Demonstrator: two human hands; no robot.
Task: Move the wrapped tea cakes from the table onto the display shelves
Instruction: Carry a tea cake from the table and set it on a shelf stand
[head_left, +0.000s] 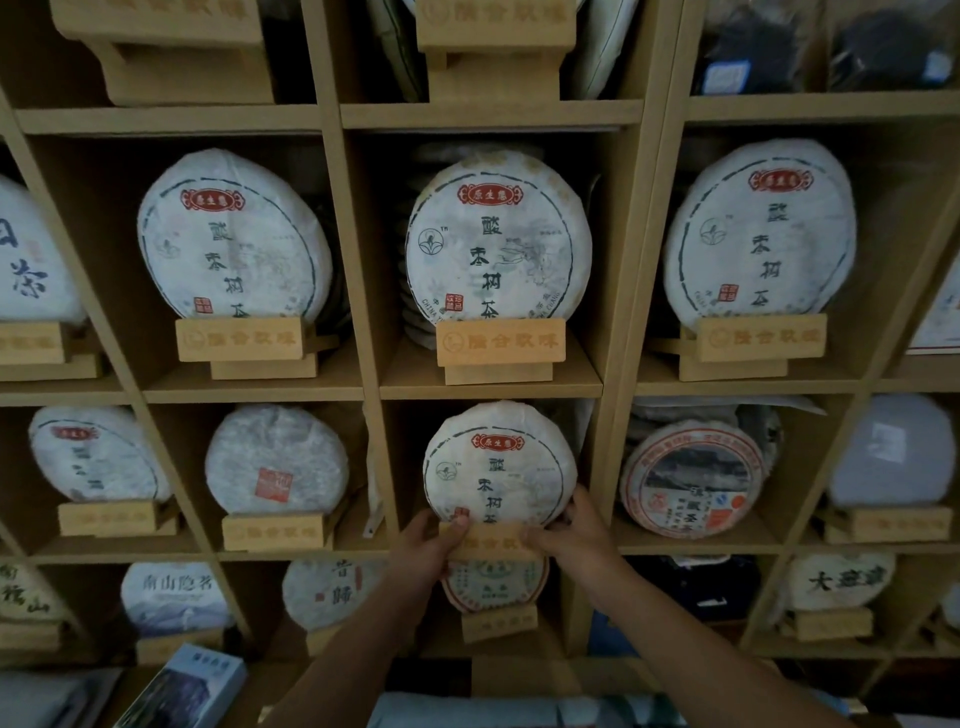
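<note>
A white paper-wrapped tea cake (500, 462) with a red label and dark characters stands upright on a wooden stand (493, 540) in the middle shelf cell. My left hand (431, 545) grips the stand's left end, thumb on its front. My right hand (571, 530) holds the stand's right end, fingers reaching up to the cake's lower right edge. The stand sits at the front edge of the wooden display shelf (491, 389).
Every neighbouring cell holds a wrapped cake on a stand: the same kind directly above (498, 239), a red-rimmed one (693, 478) to the right, a plain one (278, 460) to the left, another (496, 582) just below my hands. A boxed item (187, 686) lies lower left.
</note>
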